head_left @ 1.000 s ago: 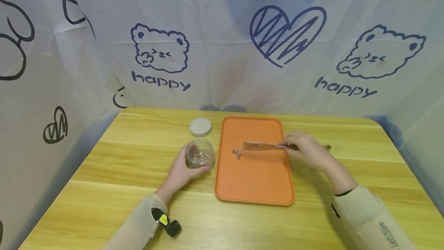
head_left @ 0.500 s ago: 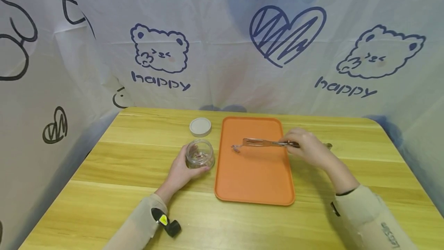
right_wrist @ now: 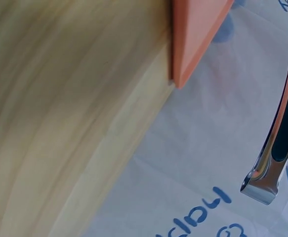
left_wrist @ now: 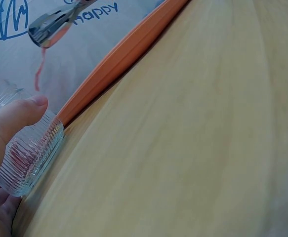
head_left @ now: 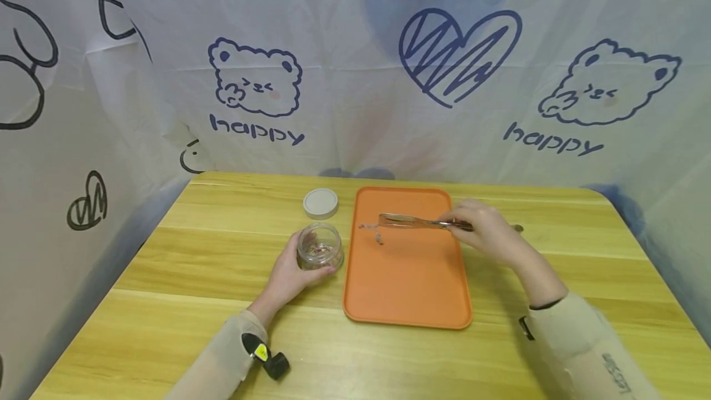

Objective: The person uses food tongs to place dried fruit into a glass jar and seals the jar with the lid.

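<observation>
Metal tongs [head_left: 430, 223] in the right hand [head_left: 486, 230], tips over the left part of the orange tray [head_left: 411, 289]. Left wrist view shows a thin pinkish strip [left_wrist: 39, 71] hanging from the tips, lower end free; can't tell what it's made of. Head view has two small bits by the tips, one left of them, one below; can't say if both are pinched or one lies on the tray.

Step in hand, my read: moving strips from tray to jar, at the carry-over stage. Reddish bits [left_wrist: 21, 155] sit in the glass jar [left_wrist: 50, 136], so likely well under way. Next move calls for: hold the squeeze, clear the tray rim, go left over the jar mouth, release inside.

Right fingers are clamped on the tongs handle; the strip is well apart from them, out at the far end. Left hand [head_left: 291, 276] has thumb and fingers wrapped round the jar, steadying it on the counter [head_left: 222, 252] just beside the tray. Strip is right of that hand, not touching. White lid [head_left: 320, 202] lies flat behind the jar. Risk: loose squeeze drops the strip short.
</observation>
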Demonstrator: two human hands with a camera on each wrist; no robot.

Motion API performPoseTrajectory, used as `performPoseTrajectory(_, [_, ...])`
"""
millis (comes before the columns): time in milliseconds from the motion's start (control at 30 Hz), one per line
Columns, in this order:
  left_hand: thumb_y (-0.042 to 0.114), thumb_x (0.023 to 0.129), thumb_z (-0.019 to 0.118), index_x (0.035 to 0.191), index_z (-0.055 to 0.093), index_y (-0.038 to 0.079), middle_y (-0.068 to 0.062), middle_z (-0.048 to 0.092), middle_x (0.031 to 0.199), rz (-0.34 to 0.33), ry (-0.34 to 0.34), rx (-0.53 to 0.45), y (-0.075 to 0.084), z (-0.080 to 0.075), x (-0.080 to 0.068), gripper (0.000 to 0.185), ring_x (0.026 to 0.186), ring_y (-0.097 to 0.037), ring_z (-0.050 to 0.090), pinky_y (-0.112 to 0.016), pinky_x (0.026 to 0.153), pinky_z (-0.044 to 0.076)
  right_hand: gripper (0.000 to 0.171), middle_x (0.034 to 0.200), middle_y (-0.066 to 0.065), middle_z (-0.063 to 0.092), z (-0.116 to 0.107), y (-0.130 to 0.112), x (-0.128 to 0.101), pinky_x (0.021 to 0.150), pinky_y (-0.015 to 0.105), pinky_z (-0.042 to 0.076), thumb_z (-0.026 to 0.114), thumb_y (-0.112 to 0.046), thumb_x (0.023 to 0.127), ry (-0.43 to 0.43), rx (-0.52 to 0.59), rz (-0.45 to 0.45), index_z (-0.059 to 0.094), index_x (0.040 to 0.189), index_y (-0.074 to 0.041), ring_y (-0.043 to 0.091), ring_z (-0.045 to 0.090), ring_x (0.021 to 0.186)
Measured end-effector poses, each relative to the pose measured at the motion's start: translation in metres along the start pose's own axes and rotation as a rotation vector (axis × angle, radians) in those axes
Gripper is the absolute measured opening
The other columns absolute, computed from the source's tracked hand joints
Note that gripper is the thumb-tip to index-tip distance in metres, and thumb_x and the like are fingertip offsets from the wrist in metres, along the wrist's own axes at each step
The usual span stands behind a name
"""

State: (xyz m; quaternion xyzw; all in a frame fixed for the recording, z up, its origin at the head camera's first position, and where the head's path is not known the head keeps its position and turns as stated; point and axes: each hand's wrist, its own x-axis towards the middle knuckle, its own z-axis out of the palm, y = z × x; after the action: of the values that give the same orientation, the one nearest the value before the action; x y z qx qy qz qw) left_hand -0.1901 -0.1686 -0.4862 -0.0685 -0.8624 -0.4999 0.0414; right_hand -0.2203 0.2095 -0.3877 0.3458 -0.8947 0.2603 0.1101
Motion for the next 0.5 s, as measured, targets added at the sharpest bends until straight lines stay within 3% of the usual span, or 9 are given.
performPoseTrajectory(267, [0.032,0.065,0.089,0.142,0.036,0.011,-0.008,0.05,0.138,0.0,-0.002,0.001,-0.001,0.0,0.001,0.096,0.128,-0.027,0.043,-0.045,0.11,0.03,0.018,0.091,0.002,0.064,0.002,-0.016,0.018,0.063,0.03,0.051,0.069,0.002,0.084,0.029,0.035,-0.043,0.072,0.1,-0.006,0.013,0.056,0.077])
performPoseTrajectory(500, [0.032,0.065,0.089,0.142,0.037,0.012,-0.008,0.05,0.137,0.002,0.001,0.003,-0.002,0.0,0.001,0.095,0.128,-0.026,0.043,-0.044,0.11,0.03,0.017,0.09,0.002,0.065,0.009,-0.03,0.035,0.064,0.029,0.052,0.071,0.003,0.081,0.085,0.051,-0.166,0.072,0.096,-0.005,0.014,0.057,0.079])
